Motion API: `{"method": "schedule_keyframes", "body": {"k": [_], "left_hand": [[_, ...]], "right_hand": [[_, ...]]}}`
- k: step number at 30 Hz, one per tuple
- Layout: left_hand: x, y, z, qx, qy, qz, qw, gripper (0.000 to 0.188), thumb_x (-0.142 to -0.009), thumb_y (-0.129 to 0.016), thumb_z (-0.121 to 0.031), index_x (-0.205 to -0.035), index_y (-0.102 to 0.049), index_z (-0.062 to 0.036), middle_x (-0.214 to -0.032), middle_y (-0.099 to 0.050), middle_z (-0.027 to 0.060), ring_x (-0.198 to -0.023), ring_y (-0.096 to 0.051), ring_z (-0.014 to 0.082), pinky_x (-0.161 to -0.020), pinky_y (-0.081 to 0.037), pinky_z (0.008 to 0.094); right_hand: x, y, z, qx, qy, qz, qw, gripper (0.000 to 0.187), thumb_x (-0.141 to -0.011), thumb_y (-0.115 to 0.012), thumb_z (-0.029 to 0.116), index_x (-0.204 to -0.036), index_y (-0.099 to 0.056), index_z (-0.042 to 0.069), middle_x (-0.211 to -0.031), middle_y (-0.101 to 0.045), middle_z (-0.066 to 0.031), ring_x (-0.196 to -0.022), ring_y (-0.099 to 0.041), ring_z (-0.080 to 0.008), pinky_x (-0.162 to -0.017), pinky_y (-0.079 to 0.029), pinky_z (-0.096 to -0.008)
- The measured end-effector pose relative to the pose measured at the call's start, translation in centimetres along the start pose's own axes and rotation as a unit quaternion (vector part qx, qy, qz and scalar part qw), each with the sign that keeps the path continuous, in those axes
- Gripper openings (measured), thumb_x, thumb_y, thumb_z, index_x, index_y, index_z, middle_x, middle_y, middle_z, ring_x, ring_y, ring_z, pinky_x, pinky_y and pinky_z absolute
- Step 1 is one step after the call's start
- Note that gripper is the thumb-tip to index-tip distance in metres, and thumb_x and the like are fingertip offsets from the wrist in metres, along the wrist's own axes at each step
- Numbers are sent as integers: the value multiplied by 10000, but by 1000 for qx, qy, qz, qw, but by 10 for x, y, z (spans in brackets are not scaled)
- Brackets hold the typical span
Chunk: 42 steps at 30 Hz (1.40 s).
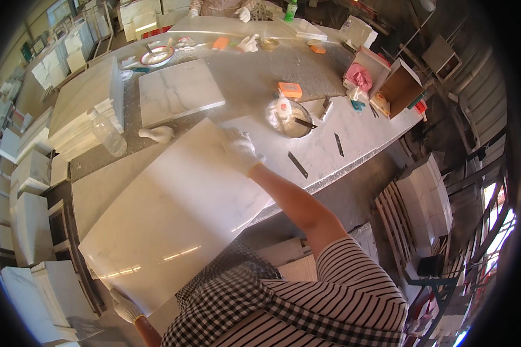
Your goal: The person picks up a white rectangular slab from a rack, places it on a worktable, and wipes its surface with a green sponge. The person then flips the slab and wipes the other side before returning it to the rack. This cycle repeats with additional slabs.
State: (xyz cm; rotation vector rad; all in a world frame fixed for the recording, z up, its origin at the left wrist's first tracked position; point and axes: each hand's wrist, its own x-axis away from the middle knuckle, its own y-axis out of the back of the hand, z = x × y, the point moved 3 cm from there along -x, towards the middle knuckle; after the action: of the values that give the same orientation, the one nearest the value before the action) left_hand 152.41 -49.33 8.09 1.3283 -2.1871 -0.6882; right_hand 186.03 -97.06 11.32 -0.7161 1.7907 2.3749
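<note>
A large polished white marble slab (156, 214) lies tilted across the near side of the worktable, its glossy face reflecting strip lights. My left hand (124, 305), in a white glove, grips its near left corner, the fingers partly hidden by the edge. At the far right edge my right hand (241, 151), gloved too and slightly blurred, holds the slab with its fingers bent over the rim. Another pale slab (104, 185) lies partly under it. A white glove (157, 135) rests just beyond the slab, beside a veined square tile (181, 91).
Right of the slab stand a bowl (291, 124) with a white bottle, an orange box (290, 89), dark flat strips (298, 165) and an open carton (396, 89). A clear plastic bottle (107, 133) stands by stacked tiles (81, 124). Across the table is another person's gloved hand (243, 14).
</note>
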Motion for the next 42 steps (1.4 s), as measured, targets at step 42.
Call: {"method": "schedule_keyframes", "body": {"k": [42], "left_hand": [[5, -29, 16, 56, 6, -67, 996, 666, -993, -411, -546, -1077, -674, 60, -895, -709, 176, -779, -654, 246, -744, -507, 363]], "right_hand": [[-39, -40, -60, 54, 69, 139, 986, 423, -900, -551, 260, -1287, -570, 89, -1305, -557, -193, -1172, -539, -368, -1014, -424, -430]]}}
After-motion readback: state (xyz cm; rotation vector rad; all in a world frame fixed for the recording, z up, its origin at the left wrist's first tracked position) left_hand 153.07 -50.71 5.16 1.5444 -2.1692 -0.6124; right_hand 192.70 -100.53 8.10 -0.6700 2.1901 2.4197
